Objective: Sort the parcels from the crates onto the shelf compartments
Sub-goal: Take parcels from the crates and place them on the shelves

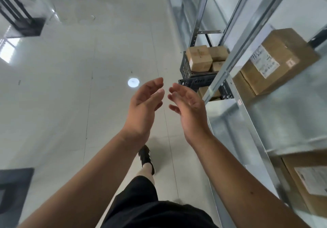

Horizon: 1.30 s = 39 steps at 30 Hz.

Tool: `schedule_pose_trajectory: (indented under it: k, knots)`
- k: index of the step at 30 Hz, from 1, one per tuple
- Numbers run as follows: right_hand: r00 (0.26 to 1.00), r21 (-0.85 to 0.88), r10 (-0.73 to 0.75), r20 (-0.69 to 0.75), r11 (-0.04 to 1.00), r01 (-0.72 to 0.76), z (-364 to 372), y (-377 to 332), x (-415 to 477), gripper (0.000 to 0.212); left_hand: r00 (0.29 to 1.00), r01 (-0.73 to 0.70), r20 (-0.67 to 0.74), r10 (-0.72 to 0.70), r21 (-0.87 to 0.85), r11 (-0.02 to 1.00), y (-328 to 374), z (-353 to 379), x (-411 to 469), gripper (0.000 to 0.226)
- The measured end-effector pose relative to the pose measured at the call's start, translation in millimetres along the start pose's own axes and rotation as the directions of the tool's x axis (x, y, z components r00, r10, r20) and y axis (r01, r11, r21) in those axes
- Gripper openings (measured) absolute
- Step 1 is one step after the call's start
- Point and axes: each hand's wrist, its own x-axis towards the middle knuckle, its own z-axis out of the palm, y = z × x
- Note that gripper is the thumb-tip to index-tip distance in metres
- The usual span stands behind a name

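Head-camera view, looking down past two bare forearms stretched out over a pale tiled floor point(88, 68). The left hand point(143, 107) and right hand point(189, 110) are raised side by side, palms turned toward each other. Their fingers point(154, 86) are relaxed and slightly spread, and they hold nothing.

The likely trouble comes at the pick-up. The small brown parcels point(200, 57) are heaped loosely above the rim of the top crate, so a hasty two-handed grab could tip a neighbour out onto the floor. The right forearm also passes just beside the metal shelf point(230, 79) upright and could knock against it on the reach.

The parcels sit in two dark stacked crates point(185, 68) on the floor, against the shelf's near edge. They are ahead of and to the right of both hands and well apart from the fingertips, nearer the right hand. A large parcel point(276, 61) with a white label already rests in a shelf compartment on the right.
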Motion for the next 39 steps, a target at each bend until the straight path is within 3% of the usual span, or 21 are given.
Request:
schedule_pose_trajectory:
  k: [8,17,26,32,39]
  knots:
    - [0.995,-0.013,0.042,-0.09,0.999,-0.043,66,-22,160,0.03,0.99,0.064,0.122,-0.071,0.056,0.996,43,-15,186,0.03]
    - [0.977,0.076,0.085,-0.195,0.995,-0.071,91,-44,298,0.027,0.969,0.114,0.209,-0.129,0.081,0.99,75,4,336,0.028]
    - [0.967,0.082,0.116,-0.228,0.992,-0.1,65,-40,456,0.028,0.946,0.131,0.265,-0.186,0.21,0.969,63,68,492,0.029]
    - [0.937,0.102,0.097,-0.335,0.993,-0.067,36,-57,528,0.031,0.912,0.148,0.336,-0.233,0.26,0.954,71,125,562,0.026]
    - [0.827,0.155,0.17,-0.537,0.983,-0.101,-21,-57,566,0.022,0.822,0.138,0.47,-0.32,0.381,0.914,50,197,628,0.03]
